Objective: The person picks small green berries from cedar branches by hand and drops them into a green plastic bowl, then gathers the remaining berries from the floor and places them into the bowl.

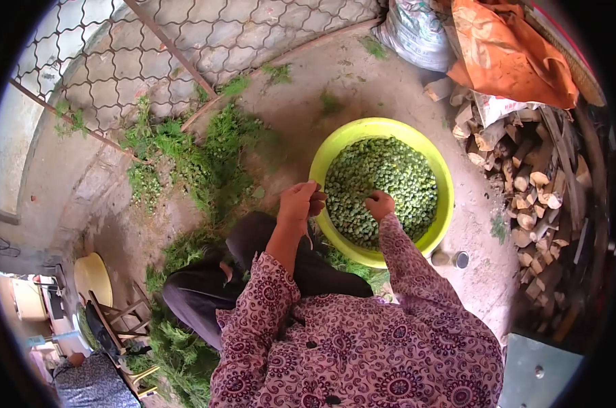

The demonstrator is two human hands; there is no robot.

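A yellow-green basin [449, 190] stands on the ground in front of me, holding many small green seeds or berries [403, 170]. My right hand [380, 205] is over the basin's contents with its fingers curled closed; whatever they hold is too small to make out. Beside the basin's left rim is my left hand [300, 202], its fingers drawn together, and I cannot tell what is in them. Green feathery sprigs [219, 160] lie on the ground left of the basin.
Stacked firewood [539, 197] lies at the right, below an orange sack [515, 51] and a white sack [417, 37]. A metal lattice [185, 41] crosses the upper left. A small can [461, 259] stands near the basin. Another person [94, 381] is at the lower left.
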